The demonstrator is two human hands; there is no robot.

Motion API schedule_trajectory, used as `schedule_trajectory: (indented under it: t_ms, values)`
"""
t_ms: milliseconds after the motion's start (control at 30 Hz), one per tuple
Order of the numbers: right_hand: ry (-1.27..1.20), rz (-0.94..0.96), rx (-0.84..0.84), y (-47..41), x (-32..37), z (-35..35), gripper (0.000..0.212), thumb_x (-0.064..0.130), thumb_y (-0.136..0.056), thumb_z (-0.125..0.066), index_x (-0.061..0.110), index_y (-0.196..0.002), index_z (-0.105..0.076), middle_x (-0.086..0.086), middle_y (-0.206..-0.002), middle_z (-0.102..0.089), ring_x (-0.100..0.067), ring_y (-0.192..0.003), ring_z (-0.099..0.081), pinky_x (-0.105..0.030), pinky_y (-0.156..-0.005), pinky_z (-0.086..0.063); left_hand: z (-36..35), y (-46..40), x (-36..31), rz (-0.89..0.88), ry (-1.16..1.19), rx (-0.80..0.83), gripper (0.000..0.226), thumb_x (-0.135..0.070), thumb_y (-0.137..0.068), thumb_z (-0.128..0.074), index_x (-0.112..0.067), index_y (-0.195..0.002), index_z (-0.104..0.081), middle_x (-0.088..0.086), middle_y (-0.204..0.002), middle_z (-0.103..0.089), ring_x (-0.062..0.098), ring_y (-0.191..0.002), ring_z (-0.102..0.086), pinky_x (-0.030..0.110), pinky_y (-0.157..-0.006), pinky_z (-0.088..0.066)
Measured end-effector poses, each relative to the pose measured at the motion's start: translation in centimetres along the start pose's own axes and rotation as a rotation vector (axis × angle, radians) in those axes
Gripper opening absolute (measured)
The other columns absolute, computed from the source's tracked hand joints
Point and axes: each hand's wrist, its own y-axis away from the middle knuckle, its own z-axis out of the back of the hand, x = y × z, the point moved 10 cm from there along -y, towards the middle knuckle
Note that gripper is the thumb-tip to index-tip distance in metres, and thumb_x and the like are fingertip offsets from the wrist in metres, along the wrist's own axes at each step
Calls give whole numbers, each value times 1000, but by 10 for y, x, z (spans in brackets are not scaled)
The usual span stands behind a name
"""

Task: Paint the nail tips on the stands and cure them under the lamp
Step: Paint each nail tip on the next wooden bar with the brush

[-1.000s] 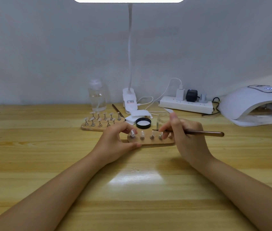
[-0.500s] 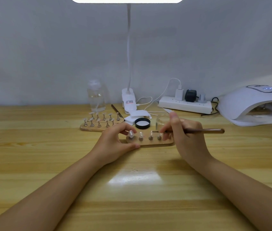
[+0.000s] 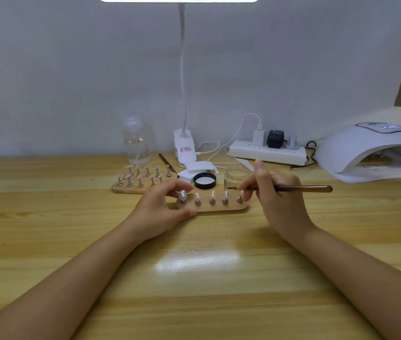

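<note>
A pale grey wall is seen behind a wooden table (image 3: 47, 241), on which a patch of glare is thrown by the desk lamp (image 3: 182, 69) clipped at the back edge. At the far right the white curing lamp (image 3: 366, 150) is set, its mouth turned toward the middle of the table. A white power strip (image 3: 265, 153) with three plugs is laid along the wall, and a clear bottle (image 3: 136, 141) is stood to the left of the lamp's base.

Two wooden stands are placed near the centre. The farther stand (image 3: 130, 188) carries two rows of nail tips and is left untouched. The nearer stand (image 3: 215, 207) carries a single row of five nail tips (image 3: 212, 196), all upright. Its left end is held by the left hand (image 3: 160, 209), the thumb laid against the front edge and the fingers curled over the back.

A thin brown brush (image 3: 302, 188) is pinched in the right hand (image 3: 280, 192) between the thumb and bent fingers, the index finger being raised straight. The handle is pointed to the right and the bristle end is brought over the right end of the row; whether a tip is touched cannot be made out, perhaps because of blur.

A small glass jar (image 3: 234, 176) is stood just behind the nearer stand, with its black lid (image 3: 204, 180) laid beside it.
</note>
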Motion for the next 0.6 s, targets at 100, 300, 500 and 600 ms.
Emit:
schedule_trajectory:
  t_ms: [100, 300, 500, 600]
  values:
    - [35, -6, 33, 1, -1, -6, 47, 38, -92, -39, 20, -58, -65, -3, -50, -62, -4, -47, -56, -13, -58, -44, 1, 0, -1, -2, 3, -4, 41, -10, -67, -79, -34, -92, -56, -23, -92, -56, -20, -82, -49, -5, -70, -32]
    - [-32, -39, -8, 1, -3, -3, 51, 38, -90, -39, 16, -51, -64, -7, -45, -57, -9, -43, -53, -12, -53, -41, 0, 1, 0, 7, 6, 0, 45, -11, -67, -79, -40, -90, -54, -24, -94, -56, -11, -85, -51, -3, -70, -34]
    - [11, 7, -1, 1, -2, -4, 44, 36, -92, -41, 20, -59, -65, -4, -52, -62, -12, -52, -60, -18, -62, -49, 1, 1, 0, 4, 13, -1, 45, -11, -67, -79, -40, -89, -54, -23, -95, -56, -12, -85, -51, -3, -71, -35]
    - [28, 9, -1, 0, -1, -4, 46, 40, -94, -41, 21, -61, -66, -1, -53, -64, -9, -53, -61, -13, -62, -48, 0, 1, -1, 1, 15, 2, 44, -11, -67, -79, -40, -90, -54, -23, -95, -56, -13, -84, -51, -3, -71, -35]
